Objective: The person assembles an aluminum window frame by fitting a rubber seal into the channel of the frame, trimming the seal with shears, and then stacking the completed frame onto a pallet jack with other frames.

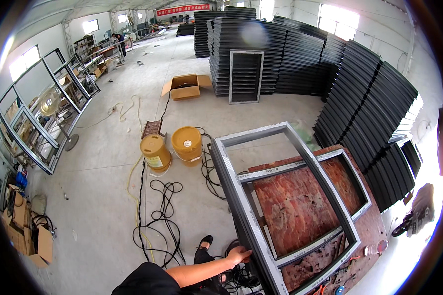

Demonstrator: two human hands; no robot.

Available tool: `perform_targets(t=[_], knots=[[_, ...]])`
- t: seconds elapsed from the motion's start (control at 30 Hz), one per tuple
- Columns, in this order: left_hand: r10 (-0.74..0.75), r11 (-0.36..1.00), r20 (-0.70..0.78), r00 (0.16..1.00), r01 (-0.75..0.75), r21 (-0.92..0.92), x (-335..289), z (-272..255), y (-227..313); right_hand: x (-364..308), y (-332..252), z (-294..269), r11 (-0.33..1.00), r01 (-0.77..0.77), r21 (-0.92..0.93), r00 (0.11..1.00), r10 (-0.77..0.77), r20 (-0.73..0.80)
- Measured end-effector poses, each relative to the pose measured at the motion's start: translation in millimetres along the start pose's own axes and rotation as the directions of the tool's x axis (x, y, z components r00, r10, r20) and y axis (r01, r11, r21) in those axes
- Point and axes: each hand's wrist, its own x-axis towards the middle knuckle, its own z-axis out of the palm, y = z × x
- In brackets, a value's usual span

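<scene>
Left arm: black sleeve [150, 280], bare forearm [199, 272] reaching rightward and slightly away from the body, from where I stand nearly straight. Left hand [238, 254]: closed on the outer left edge of the frame [254, 216], knuckles outward; exact placing of the fingertips hidden. Right hand: out of sight, so its state I cannot tell.

Frame: one, large, grey and black, over the red-brown worktop [374, 226]; whether it touches the surface, unclear. Second frame [362, 189]: smaller, showing past the first one's right side. Bottle [375, 248]: one, clear, near the worktop's right edge. Buckets [187, 142]: two, yellow, on the floor, left of the frame.
</scene>
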Motion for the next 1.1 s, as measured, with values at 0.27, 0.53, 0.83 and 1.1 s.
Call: perform_targets(t=[0.27,0.53,0.83,1.1], knots=[[-0.037,0.999,0.008,0.999,0.036,0.029,8,2,-18,-5,65,20,0.992,-0.087,0.096,0.996,0.084,0.026],[-0.22,0.974,0.096,0.971,0.214,0.071,-29,17,6,15,3,5,0.99,-0.102,0.095,0.995,0.101,0.016],[-0.336,0.935,0.094,0.937,0.32,0.154,-45,38,-4,4,12,9,0.991,-0.097,0.092,0.995,0.097,0.002],[-0.277,0.952,-0.043,0.96,0.28,0.127,-59,62,-39,8,-1,10,0.982,-0.159,0.105,0.987,0.158,0.023]])
